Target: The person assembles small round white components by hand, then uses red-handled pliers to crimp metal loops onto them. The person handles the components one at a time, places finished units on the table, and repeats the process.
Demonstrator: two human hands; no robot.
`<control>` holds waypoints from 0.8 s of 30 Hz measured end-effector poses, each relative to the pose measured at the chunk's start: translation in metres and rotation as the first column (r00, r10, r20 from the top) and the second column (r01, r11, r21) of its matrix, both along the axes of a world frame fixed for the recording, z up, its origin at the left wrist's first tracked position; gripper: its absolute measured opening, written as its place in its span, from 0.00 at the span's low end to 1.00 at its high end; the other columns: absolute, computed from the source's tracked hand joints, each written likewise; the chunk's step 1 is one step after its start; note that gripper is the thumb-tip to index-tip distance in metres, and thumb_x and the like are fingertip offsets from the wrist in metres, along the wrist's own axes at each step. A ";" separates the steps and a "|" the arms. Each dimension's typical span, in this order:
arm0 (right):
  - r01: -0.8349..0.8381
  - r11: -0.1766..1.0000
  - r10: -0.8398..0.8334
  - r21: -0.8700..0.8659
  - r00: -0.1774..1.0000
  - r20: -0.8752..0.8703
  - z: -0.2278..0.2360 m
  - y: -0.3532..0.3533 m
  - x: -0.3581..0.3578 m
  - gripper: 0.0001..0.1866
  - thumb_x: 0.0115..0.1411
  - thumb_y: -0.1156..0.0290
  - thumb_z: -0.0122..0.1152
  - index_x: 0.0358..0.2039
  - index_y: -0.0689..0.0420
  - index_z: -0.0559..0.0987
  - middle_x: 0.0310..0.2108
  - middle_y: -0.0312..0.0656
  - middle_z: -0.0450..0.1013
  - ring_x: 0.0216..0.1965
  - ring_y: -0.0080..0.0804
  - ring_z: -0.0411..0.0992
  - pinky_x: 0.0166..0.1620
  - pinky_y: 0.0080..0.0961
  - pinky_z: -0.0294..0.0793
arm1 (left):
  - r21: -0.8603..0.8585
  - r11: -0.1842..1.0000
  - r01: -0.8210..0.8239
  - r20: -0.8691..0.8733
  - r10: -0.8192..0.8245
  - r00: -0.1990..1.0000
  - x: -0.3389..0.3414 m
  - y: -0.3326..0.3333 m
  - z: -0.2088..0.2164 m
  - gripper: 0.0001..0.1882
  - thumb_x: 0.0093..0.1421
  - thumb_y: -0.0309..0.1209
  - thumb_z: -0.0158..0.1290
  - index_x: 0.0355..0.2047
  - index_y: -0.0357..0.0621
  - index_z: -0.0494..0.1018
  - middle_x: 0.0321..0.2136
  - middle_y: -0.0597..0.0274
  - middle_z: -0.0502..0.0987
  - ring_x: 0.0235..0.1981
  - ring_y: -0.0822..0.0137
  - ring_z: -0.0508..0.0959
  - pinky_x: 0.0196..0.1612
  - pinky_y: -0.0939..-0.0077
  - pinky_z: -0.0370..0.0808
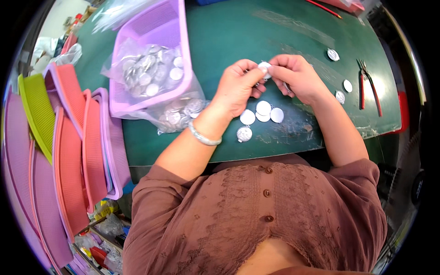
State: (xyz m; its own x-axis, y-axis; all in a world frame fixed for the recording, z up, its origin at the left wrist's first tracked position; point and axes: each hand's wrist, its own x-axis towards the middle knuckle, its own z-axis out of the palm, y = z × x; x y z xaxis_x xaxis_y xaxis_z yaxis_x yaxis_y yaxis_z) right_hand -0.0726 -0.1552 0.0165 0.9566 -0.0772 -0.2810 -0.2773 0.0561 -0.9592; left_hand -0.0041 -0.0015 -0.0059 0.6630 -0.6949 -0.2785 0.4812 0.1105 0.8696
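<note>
Between the fingertips of both hands, above the green table, is a small round silver-white disc point(264, 69). My left hand point(239, 85) pinches it from the left, its lower fingers curled under. My right hand point(295, 78) grips it from the right with thumb and fingers; a bit of another shiny piece shows by its curled fingers, too small to make out. Below the hands lie several plain pale discs point(263, 108). Beside them is a patterned silver medallion point(244, 134) with a small loop.
Left of my hands stands a lilac basket point(185, 55) with a clear bag of silver discs point(151, 68); another filled bag point(181, 112) lies against it. Pliers with red handles point(369, 87) and loose medallions point(333, 55) lie at right. Coloured baskets point(71, 160) are stacked far left.
</note>
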 end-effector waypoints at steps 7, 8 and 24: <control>-0.017 1.000 0.017 -0.017 1.000 -0.020 0.002 0.001 0.000 0.08 0.55 0.70 0.49 0.30 0.61 0.74 0.15 0.31 0.65 0.12 0.15 0.60 0.13 0.13 0.54 | 0.008 1.000 -0.005 0.053 0.004 0.999 -0.003 0.000 0.001 0.06 0.54 0.29 0.53 0.27 0.42 0.68 0.19 0.67 0.70 0.18 0.77 0.70 0.18 0.89 0.64; -0.016 1.000 0.016 -0.010 1.000 -0.023 0.002 0.001 -0.001 0.08 0.55 0.70 0.49 0.30 0.61 0.74 0.15 0.31 0.65 0.12 0.15 0.60 0.13 0.12 0.54 | 0.003 1.000 0.001 0.046 -0.001 0.999 -0.003 0.000 0.002 0.06 0.54 0.30 0.53 0.26 0.42 0.67 0.19 0.67 0.70 0.17 0.78 0.70 0.18 0.88 0.64; -0.039 0.997 0.037 0.072 0.999 0.028 -0.001 -0.010 0.001 0.08 0.57 0.67 0.52 0.28 0.58 0.74 0.14 0.30 0.64 0.11 0.14 0.59 0.13 0.12 0.52 | -0.050 0.994 -0.099 -0.082 0.095 0.992 -0.019 0.012 0.036 0.05 0.53 0.24 0.48 0.23 0.43 0.63 0.26 0.55 0.74 0.19 0.72 0.72 0.18 0.88 0.66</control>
State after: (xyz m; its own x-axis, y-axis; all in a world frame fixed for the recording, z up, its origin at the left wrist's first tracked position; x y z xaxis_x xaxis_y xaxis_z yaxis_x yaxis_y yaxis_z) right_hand -0.0711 -0.1648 0.0160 0.9657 -0.0210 -0.2588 -0.2548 0.1157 -0.9601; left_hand -0.0228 0.0109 0.0299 0.7052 -0.6440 -0.2967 0.5334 0.2060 0.8204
